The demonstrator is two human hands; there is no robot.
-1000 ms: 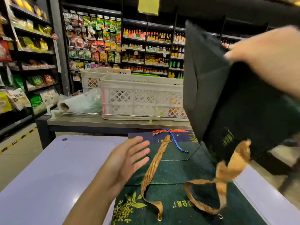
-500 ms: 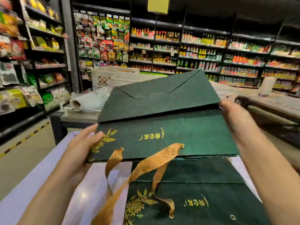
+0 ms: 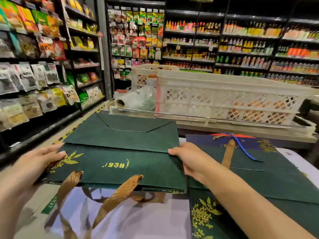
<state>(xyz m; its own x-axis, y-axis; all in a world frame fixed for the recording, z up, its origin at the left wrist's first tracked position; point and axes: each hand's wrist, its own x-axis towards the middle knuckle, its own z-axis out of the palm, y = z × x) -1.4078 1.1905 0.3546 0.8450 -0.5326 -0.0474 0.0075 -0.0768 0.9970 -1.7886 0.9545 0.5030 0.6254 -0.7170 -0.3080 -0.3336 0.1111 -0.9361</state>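
Observation:
A flat, folded dark green paper gift bag (image 3: 120, 149) with gold lettering and brown ribbon handles (image 3: 119, 194) is held level above a white table (image 3: 138, 219). My left hand (image 3: 34, 164) grips its left edge, thumb on top by the gold leaf print. My right hand (image 3: 191, 161) grips its right edge. To the right, a stack of similar green bags (image 3: 276, 187) lies flat on the table, with a navy bag (image 3: 241, 142) with a blue cord at the far end.
Behind the table, a metal counter carries two white plastic crates (image 3: 224, 97) and a roll of clear plastic bags (image 3: 134, 100). Stocked shop shelves (image 3: 43, 66) line the aisle on the left and the back wall.
The held green bag has moved left and lower, off the stack and over the white table. Both hands keep their hold on its edges. The view has shifted left.

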